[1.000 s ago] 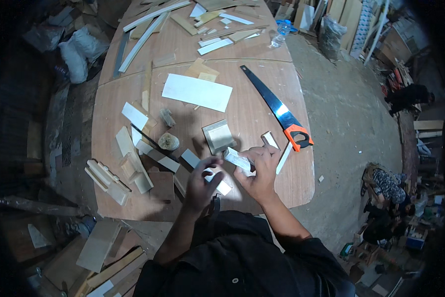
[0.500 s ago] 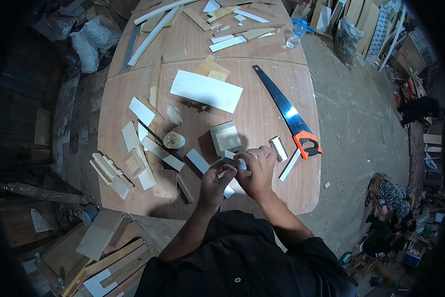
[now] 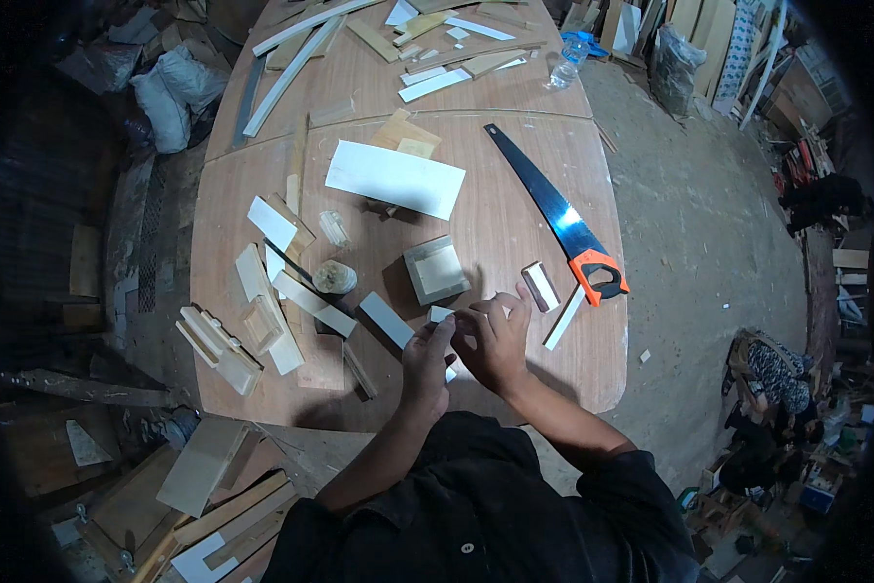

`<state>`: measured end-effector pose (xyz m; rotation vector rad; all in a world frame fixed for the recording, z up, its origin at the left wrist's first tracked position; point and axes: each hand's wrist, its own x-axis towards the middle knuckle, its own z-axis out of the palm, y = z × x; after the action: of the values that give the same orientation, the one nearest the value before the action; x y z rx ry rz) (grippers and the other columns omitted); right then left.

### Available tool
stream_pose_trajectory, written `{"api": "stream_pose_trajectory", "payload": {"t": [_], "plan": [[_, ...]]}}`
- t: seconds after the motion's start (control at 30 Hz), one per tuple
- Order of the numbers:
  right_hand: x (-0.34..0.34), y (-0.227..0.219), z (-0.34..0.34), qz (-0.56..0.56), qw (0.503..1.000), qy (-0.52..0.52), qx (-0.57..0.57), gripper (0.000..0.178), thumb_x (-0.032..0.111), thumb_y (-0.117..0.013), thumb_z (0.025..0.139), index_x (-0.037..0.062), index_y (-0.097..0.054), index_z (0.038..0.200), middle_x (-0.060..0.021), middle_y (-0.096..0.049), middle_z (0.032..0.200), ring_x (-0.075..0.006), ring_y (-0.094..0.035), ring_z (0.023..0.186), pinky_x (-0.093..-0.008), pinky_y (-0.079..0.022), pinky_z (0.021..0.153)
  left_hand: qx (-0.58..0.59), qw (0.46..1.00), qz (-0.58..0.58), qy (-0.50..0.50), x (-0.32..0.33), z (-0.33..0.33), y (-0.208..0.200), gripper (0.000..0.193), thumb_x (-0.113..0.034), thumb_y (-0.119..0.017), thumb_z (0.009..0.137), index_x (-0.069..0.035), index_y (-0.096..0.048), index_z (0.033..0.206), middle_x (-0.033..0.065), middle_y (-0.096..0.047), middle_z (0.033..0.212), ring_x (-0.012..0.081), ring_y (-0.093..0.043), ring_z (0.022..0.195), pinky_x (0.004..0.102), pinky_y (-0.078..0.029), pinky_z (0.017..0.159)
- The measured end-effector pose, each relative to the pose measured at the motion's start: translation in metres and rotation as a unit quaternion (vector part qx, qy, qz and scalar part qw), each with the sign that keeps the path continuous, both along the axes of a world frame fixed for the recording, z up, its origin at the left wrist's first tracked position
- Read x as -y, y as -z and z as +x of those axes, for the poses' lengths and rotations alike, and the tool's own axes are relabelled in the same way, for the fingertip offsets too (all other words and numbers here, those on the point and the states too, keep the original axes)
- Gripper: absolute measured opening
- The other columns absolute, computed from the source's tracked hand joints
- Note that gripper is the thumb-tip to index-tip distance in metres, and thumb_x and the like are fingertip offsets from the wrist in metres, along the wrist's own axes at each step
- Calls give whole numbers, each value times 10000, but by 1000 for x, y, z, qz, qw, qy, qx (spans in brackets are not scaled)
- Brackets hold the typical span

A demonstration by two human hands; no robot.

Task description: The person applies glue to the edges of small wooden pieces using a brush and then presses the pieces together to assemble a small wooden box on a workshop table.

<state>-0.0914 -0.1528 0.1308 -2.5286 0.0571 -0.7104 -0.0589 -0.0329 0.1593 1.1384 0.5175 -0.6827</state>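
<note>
Head view: near the table's (image 3: 262, 389) front edge, our left hand (image 3: 425, 361) and right hand (image 3: 495, 342) pinch a white strip (image 3: 442, 316) between them. Beyond: square block (image 3: 437, 269), then saw (image 3: 553, 212) toward the right edge.

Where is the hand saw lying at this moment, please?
In the head view, the hand saw lies diagonally on the right side of the wooden table, its orange handle near the right edge, beside a small dark-topped block, just beyond the right hand.

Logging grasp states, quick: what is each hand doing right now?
Left hand: fingers pinched on a small white piece.
Right hand: curled beside it; whether it grips, cannot tell.
</note>
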Motion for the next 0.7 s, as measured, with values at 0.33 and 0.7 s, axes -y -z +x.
{"api": "stream_pose_trajectory", "payload": {"t": [0.33, 0.7], "plan": [[-1, -9, -6, -8, 997, -56, -43, 433, 155, -790, 661, 97, -595, 1043, -92, -531, 1083, -319, -483, 1075, -667, -227, 1056, 36, 998, -2, -58, 5, -10, 25, 137, -212, -622, 930, -82, -595, 968, -9, -582, 826, 67, -536, 707, 244, -443, 664], [18, -58, -2, 262, 940, -63, -210, 340, 116, -765, 746, 54, -651, 1060, -109, -656, 958, -308, -592, 971, -390, -453, 873, 171, 966, -190, 29, -17, 12, 43, 405, -101, -565, 873, 7, -527, 1262, 76, -481, 1276, 149, -526, 1102, 306, -429, 964]]}}
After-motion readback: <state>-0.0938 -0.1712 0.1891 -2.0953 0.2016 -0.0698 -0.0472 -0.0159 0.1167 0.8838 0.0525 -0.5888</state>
